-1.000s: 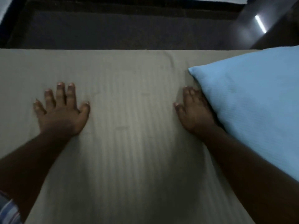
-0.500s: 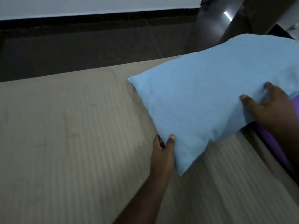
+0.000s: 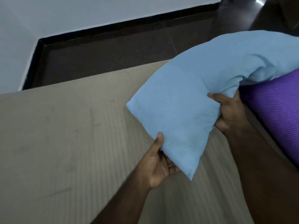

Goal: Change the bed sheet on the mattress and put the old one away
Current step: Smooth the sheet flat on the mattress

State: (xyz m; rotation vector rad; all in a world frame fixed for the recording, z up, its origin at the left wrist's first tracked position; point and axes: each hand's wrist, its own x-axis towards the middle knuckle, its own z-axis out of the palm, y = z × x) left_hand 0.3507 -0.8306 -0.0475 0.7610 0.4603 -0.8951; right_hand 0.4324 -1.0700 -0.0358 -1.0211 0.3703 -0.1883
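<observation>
Two hands hold the blue pillow, raised off the striped beige sheet toward two o'clock. Nearest, at six o'clock, the left hand cups the pillow's lower corner, thumb on top and fingers beneath; at three o'clock the right hand clutches a bunched fold of its near edge. To do this well, I would keep both grips firm and carry the pillow wholly clear of the mattress, so no corner drags or pins the sheet that must come off. A purple roll lies just beside the right hand, under the pillow's far end, and should not be knocked. Beyond the bed edge, from ten to twelve o'clock, lie dark floor, black skirting and a pale wall.
</observation>
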